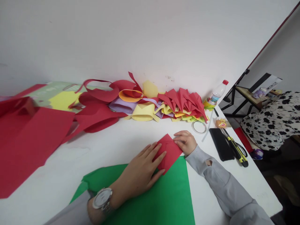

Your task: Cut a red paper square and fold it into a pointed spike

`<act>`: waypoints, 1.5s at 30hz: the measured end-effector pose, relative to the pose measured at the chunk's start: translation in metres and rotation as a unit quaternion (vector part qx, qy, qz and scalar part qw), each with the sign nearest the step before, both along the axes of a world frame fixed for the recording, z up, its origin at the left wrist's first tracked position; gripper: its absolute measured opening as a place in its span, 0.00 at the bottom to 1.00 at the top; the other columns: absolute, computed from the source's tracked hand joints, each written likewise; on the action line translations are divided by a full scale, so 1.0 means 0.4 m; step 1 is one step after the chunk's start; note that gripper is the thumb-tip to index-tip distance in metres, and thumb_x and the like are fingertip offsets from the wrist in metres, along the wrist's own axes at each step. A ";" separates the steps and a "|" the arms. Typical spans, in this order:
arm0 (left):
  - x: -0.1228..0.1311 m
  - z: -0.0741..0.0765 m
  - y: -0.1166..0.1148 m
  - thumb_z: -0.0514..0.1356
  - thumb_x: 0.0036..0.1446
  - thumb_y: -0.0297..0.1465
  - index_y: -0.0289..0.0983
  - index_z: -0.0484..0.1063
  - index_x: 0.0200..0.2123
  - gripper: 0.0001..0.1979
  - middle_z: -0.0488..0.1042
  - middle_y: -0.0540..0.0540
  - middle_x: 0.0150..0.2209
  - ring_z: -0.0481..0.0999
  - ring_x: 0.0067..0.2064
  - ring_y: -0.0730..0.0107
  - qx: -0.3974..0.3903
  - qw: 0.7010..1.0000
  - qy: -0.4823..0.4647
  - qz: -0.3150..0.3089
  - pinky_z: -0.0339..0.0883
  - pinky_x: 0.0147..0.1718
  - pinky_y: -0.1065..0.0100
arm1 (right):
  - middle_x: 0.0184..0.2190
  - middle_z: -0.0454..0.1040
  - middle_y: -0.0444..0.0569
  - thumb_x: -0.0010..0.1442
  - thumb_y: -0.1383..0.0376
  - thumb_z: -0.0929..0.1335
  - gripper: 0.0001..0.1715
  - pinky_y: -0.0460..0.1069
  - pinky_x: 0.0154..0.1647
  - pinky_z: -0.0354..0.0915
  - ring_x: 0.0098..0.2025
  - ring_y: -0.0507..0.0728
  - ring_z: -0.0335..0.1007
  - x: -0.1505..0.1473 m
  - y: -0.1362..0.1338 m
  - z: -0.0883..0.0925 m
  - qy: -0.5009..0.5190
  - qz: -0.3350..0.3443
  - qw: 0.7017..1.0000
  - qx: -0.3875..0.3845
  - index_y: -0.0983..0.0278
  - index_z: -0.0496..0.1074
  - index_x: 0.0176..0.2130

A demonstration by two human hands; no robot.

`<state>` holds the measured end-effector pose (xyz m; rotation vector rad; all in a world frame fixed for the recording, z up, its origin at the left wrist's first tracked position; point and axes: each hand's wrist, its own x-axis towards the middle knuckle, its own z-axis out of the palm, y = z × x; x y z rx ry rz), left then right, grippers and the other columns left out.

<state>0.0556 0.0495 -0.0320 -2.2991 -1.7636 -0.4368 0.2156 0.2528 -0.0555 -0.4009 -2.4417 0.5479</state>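
Note:
A folded red square of paper (169, 156) lies turned on its corner, partly over a large green sheet (173, 197). My left hand (142, 165), with a silver watch at the wrist, rests on the square's left side, its fingers stretched out and apart. At the upper right edge, my right hand (185, 142) has its thumb and fingertips pinched on the red paper. Faint crease lines show on the square's face. My left palm and fingers hide its left corner.
Folded red and yellow paper shapes (185, 101) and curled red scraps (103, 106) line the wall. At left lie large red sheets (47, 134). To the right are a tape roll (199, 127), bottle (217, 94), black phone (221, 144) and yellow-black cutter (237, 150). Another person's patterned clothing (274, 120) shows beyond the table.

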 end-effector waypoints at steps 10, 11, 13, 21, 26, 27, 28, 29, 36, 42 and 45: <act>0.000 -0.004 0.000 0.53 0.64 0.41 0.36 0.68 0.58 0.24 0.66 0.33 0.61 0.65 0.62 0.45 -0.005 1.000 -0.022 0.003 0.64 0.57 0.47 | 0.41 0.80 0.48 0.59 0.64 0.71 0.05 0.56 0.49 0.68 0.45 0.58 0.73 0.001 -0.003 0.005 -0.003 0.002 1.000 0.001 0.56 0.80 0.35; 0.000 -0.005 0.000 0.53 0.64 0.41 0.35 0.68 0.58 0.24 0.66 0.33 0.61 0.65 0.62 0.45 -0.004 1.000 -0.025 0.003 0.64 0.57 0.46 | 0.41 0.80 0.48 0.59 0.64 0.71 0.05 0.56 0.49 0.68 0.45 0.58 0.73 0.001 -0.002 0.004 -0.003 0.003 1.000 0.002 0.56 0.80 0.36; -0.001 -0.006 0.001 0.53 0.64 0.42 0.35 0.68 0.58 0.24 0.66 0.32 0.61 0.65 0.61 0.44 -0.005 1.000 -0.021 0.002 0.64 0.57 0.46 | 0.41 0.80 0.49 0.59 0.64 0.71 0.05 0.56 0.49 0.68 0.44 0.58 0.73 0.001 0.000 0.003 -0.002 0.008 1.000 0.006 0.56 0.80 0.35; -0.002 -0.007 0.000 0.51 0.65 0.39 0.35 0.69 0.57 0.22 0.67 0.34 0.60 0.66 0.61 0.46 -0.005 1.000 0.001 0.005 0.65 0.56 0.48 | 0.41 0.80 0.49 0.60 0.63 0.70 0.05 0.56 0.49 0.67 0.45 0.59 0.73 0.002 -0.004 0.005 -0.003 0.005 1.000 0.005 0.57 0.79 0.37; 0.000 -0.010 0.002 0.51 0.64 0.36 0.34 0.70 0.56 0.21 0.68 0.33 0.60 0.66 0.60 0.45 0.005 1.000 0.005 0.003 0.64 0.56 0.46 | 0.47 0.77 0.52 0.62 0.58 0.69 0.17 0.59 0.51 0.63 0.50 0.62 0.69 -0.007 -0.024 0.023 -0.051 -0.010 0.998 0.025 0.61 0.75 0.49; 0.001 -0.009 0.002 0.51 0.64 0.36 0.34 0.70 0.56 0.21 0.68 0.33 0.59 0.66 0.60 0.45 0.007 1.000 0.009 0.003 0.64 0.56 0.46 | 0.49 0.76 0.53 0.62 0.57 0.69 0.19 0.60 0.51 0.62 0.51 0.63 0.67 -0.010 -0.028 0.025 -0.064 -0.014 0.997 0.032 0.61 0.74 0.51; 0.003 -0.008 0.002 0.51 0.64 0.36 0.34 0.70 0.55 0.21 0.68 0.33 0.59 0.66 0.60 0.45 0.007 1.000 0.010 0.005 0.64 0.56 0.46 | 0.50 0.76 0.53 0.61 0.57 0.69 0.20 0.61 0.51 0.62 0.52 0.64 0.67 -0.013 -0.031 0.027 -0.074 -0.015 0.996 0.037 0.61 0.73 0.52; 0.004 -0.006 0.002 0.51 0.64 0.36 0.34 0.70 0.55 0.21 0.68 0.34 0.59 0.66 0.60 0.46 0.006 1.000 0.009 0.005 0.64 0.56 0.47 | 0.51 0.75 0.53 0.60 0.57 0.70 0.21 0.61 0.51 0.61 0.52 0.64 0.66 -0.016 -0.034 0.028 -0.079 -0.013 0.996 0.038 0.60 0.73 0.52; 0.015 0.009 0.003 0.51 0.64 0.34 0.32 0.70 0.54 0.20 0.71 0.34 0.55 0.67 0.58 0.47 -0.006 1.000 0.007 -0.002 0.65 0.54 0.49 | 0.41 0.80 0.47 0.60 0.69 0.67 0.11 0.56 0.52 0.59 0.48 0.58 0.69 -0.022 -0.054 0.030 -0.043 0.057 0.997 0.024 0.59 0.75 0.43; 0.024 0.025 0.001 0.52 0.62 0.32 0.30 0.72 0.52 0.19 0.72 0.32 0.50 0.71 0.52 0.46 0.010 1.000 0.010 0.010 0.69 0.49 0.50 | 0.38 0.82 0.45 0.62 0.71 0.63 0.15 0.53 0.47 0.64 0.44 0.55 0.72 -0.017 -0.057 0.026 -0.022 0.102 0.992 0.066 0.58 0.78 0.37; 0.026 0.029 -0.003 0.53 0.62 0.33 0.32 0.72 0.52 0.18 0.72 0.33 0.47 0.72 0.48 0.48 0.005 1.000 -0.006 0.026 0.71 0.45 0.51 | 0.38 0.82 0.46 0.63 0.70 0.62 0.16 0.52 0.44 0.65 0.42 0.55 0.72 -0.013 -0.053 0.023 -0.028 0.109 0.988 0.104 0.58 0.78 0.36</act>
